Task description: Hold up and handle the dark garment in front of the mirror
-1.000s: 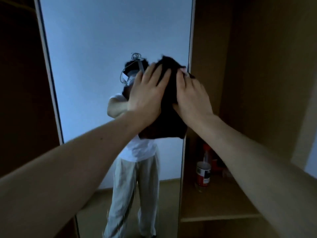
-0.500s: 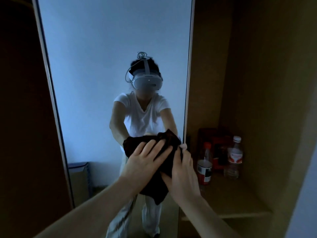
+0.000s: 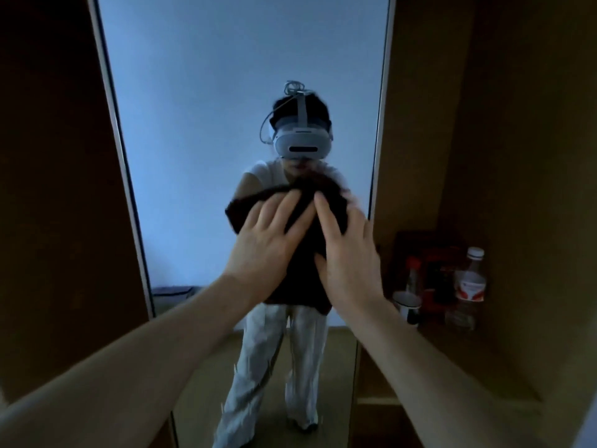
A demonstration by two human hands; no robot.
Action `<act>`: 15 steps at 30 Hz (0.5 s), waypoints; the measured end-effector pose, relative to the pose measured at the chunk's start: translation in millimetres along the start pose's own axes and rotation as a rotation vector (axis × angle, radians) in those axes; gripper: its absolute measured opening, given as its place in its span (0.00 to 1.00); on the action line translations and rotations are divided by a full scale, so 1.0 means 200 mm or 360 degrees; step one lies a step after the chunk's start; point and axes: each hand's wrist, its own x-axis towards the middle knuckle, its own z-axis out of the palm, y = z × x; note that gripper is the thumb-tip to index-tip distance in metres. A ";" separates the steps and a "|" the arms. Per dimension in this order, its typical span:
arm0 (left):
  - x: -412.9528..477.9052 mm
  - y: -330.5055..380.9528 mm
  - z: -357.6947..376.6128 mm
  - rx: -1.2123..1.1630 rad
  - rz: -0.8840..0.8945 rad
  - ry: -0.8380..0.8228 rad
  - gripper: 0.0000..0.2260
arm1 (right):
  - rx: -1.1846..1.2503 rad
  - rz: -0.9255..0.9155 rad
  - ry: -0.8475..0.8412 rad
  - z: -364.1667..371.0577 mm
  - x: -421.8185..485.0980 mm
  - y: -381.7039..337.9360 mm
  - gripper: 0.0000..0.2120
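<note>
Since half a second ago both hands and the dark crumpled cloth (image 3: 305, 240) have slid upward on the tall silver-framed mirror (image 3: 206, 130), from waist height of the reflection to its chest. The left hand (image 3: 269, 242) lies flat on the cloth's left part, fingers straight and fanned, tips pointing up and to the right. The right hand (image 3: 347, 253) lies flat just beside it on the cloth's right part, fingers straight and close together, thumb tucked toward the cloth's middle; its outer edge is blurred. Both forearms reach out long from the lower corners, nearly straight at the elbow. The cloth is pinned between the palms and the glass, its lower edge hanging below the wrists. In the glass stands the reflected person in a white headset (image 3: 302, 143), white tee and pale trousers. To the right, on a wooden shelf (image 3: 452, 357), stand a clear plastic bottle with a white cap (image 3: 466, 286), a small tin (image 3: 407, 307) and red packages (image 3: 434, 270)
</note>
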 end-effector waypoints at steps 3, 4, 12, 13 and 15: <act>-0.30 0.05 0.05 0.0041 0.0128 -0.0155 0.23 | 0.0070 0.0001 -0.0332 0.13 -0.24 -0.03 0.40; -0.36 0.05 0.06 0.0058 0.0166 -0.0217 0.23 | 0.0124 -0.0005 -0.0403 0.15 -0.29 -0.05 0.39; -0.06 -0.14 -0.06 0.0021 -0.0013 0.0016 0.27 | -0.0007 -0.0207 -0.0239 -0.12 0.12 -0.07 0.38; 0.03 -0.18 -0.09 0.0022 -0.0061 0.0063 0.28 | -0.0048 -0.0236 -0.0123 -0.17 0.21 -0.08 0.37; 0.16 -0.23 -0.13 -0.0038 -0.0155 0.0124 0.28 | -0.0047 -0.0240 0.0056 -0.22 0.35 -0.09 0.35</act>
